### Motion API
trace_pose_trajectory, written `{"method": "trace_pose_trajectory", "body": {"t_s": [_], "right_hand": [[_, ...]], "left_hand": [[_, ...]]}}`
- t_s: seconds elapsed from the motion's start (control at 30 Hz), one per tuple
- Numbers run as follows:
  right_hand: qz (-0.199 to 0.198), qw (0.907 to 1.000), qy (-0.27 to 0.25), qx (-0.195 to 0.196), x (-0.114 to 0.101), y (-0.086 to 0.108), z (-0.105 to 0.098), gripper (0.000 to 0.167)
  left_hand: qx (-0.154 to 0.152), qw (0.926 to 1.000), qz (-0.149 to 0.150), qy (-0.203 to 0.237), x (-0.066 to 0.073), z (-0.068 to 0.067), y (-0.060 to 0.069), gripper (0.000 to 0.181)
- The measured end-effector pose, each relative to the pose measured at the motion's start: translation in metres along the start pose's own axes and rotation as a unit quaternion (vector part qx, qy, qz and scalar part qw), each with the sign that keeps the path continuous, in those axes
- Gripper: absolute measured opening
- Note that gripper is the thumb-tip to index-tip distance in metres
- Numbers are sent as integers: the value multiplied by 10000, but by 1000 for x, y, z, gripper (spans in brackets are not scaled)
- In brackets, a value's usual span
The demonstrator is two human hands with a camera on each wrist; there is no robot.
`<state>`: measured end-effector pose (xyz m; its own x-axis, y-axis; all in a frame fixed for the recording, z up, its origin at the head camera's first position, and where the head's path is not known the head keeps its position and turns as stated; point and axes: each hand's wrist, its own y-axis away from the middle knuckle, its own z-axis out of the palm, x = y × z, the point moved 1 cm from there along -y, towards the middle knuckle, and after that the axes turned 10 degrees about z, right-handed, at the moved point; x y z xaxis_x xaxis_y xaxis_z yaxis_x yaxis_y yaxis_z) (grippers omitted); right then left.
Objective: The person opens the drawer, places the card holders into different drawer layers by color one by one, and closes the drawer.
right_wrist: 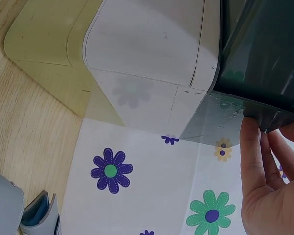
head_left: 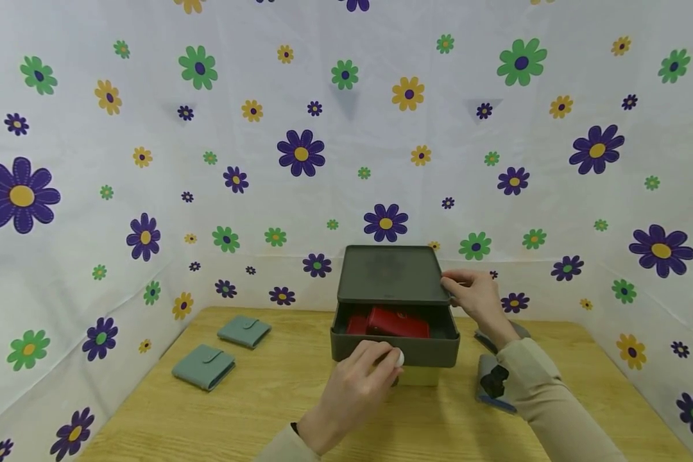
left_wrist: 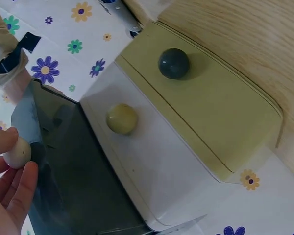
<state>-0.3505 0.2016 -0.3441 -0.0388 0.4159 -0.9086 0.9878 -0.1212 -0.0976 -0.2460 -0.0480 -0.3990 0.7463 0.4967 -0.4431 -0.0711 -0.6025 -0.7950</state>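
At far left, a grey-green, square, leather-look wallet with a strap closure [head_left: 204, 367] is lying flat on the pale wood-grain table [head_left: 254, 414]. A second wallet of the same colour and form [head_left: 244, 331] is lying just beyond it, slightly to the right, the two not touching.

At centre, a box-shaped unit with a smooth dark green top [head_left: 389, 273] is standing on the table. My left hand [head_left: 352, 382] is pinching a small white ball-shaped knob [head_left: 400, 358] between thumb and fingers, the grip closed around it. That knob is fixed to the front of a dark green drawer [head_left: 418, 353], which is standing partly out. Inside, a glossy red wallet [head_left: 401, 323] is resting at a tilt; a further red item [head_left: 356, 325] is showing to its left, partly hidden. Below, a white drawer with a yellowish round knob [left_wrist: 121, 118] and a yellow-green drawer with a dark round knob [left_wrist: 174, 63] are sitting closed.

My right hand [head_left: 478, 298] is gripping the right edge of the unit's top, fingers bent, fingertips touching the dark green rim.

At right, partly behind my right forearm, two grey-blue wallets [right_wrist: 4, 208] are lying on the table.
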Motion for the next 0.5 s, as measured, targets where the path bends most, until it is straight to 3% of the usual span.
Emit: {"method": "trace_pose_trajectory", "body": {"t_s": [0.3, 0.5], "right_hand": [[-54, 10000, -13, -9, 0, 0, 0, 35], [-68, 10000, -62, -34, 1, 1, 0, 34]], "left_hand": [[-152, 9998, -46, -123, -7, 11, 2, 20], [-54, 9998, -166, -85, -9, 18, 2, 20]]}}
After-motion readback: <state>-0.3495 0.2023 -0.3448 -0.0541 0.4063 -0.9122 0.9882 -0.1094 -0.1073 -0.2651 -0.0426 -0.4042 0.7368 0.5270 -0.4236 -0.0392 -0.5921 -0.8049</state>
